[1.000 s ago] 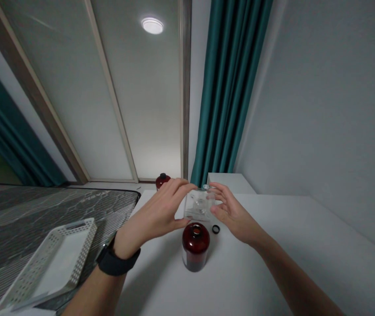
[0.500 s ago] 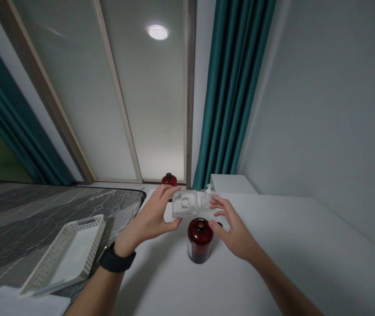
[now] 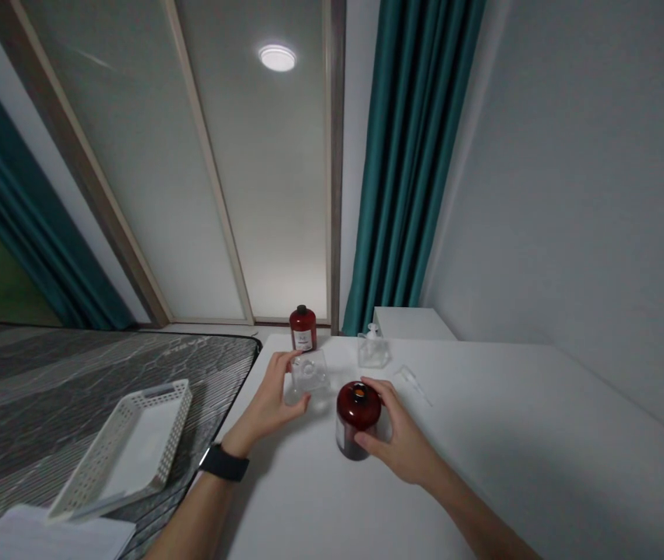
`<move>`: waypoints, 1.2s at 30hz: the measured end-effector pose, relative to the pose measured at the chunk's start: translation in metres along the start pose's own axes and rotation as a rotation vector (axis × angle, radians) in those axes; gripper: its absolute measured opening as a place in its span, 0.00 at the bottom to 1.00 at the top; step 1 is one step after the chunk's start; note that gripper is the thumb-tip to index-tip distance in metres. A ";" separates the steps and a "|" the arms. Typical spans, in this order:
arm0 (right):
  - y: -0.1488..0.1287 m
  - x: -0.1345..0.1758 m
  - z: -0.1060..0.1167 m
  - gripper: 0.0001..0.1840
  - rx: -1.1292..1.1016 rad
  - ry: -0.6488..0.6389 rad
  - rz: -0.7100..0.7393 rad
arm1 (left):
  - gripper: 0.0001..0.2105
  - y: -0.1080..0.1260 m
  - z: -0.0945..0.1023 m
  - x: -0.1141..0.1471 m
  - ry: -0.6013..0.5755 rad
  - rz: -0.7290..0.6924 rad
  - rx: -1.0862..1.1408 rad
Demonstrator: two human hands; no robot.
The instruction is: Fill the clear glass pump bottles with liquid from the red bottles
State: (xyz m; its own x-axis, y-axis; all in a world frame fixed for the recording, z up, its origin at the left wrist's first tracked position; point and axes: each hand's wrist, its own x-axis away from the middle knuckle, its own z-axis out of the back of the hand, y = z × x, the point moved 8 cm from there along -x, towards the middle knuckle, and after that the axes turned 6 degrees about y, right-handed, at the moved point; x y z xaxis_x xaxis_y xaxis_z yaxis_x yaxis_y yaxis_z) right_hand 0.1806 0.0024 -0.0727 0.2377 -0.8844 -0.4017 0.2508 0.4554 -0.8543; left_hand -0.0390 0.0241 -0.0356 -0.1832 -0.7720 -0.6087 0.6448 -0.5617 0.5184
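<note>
My left hand (image 3: 270, 400) curves round a small clear square bottle (image 3: 310, 372), with fingers on its far left side and the thumb at its near side. The bottle's round mouth faces me. Over on the right, my right hand (image 3: 399, 435) grips a dark red-brown bottle (image 3: 358, 408) by its right side, fingers behind and thumb in front. That bottle stands upright on the white table with its neck uncapped. Just beyond my right fingers lies a clear pump top (image 3: 414, 384) with a thin tube.
A capped red-brown bottle (image 3: 302, 330) with a white label stands at the table's far edge. Right of it is a clear pump bottle (image 3: 372, 351). Left of the white table (image 3: 309, 513), a white basket (image 3: 172, 435) and papers (image 3: 69, 535) lie on a dark surface.
My left hand has lowered the clear bottle toward the table and turned it. My right hand has moved from beside the clear bottle onto the red-brown bottle.
</note>
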 end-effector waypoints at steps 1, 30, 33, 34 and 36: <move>-0.001 0.001 -0.001 0.37 0.003 0.011 -0.005 | 0.31 -0.004 -0.002 0.002 0.006 0.005 0.006; 0.020 -0.042 0.019 0.34 0.160 0.167 0.087 | 0.31 -0.031 -0.031 0.019 0.115 0.116 0.008; 0.026 -0.051 0.020 0.35 0.176 0.157 0.071 | 0.30 -0.028 -0.034 0.019 0.080 0.119 0.016; 0.028 -0.053 0.020 0.36 0.181 0.155 0.064 | 0.30 -0.027 -0.034 0.020 0.069 0.118 0.019; 0.031 -0.058 0.021 0.36 0.192 0.158 0.054 | 0.30 -0.026 -0.035 0.020 0.055 0.115 0.017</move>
State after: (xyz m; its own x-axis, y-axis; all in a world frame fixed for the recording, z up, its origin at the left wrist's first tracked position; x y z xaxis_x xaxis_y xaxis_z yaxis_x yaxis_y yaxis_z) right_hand 0.1949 0.0696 -0.0689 0.1091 -0.8566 -0.5043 0.4189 0.4997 -0.7582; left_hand -0.0330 0.0334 -0.0822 -0.0674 -0.8144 -0.5764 0.6466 -0.4756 0.5964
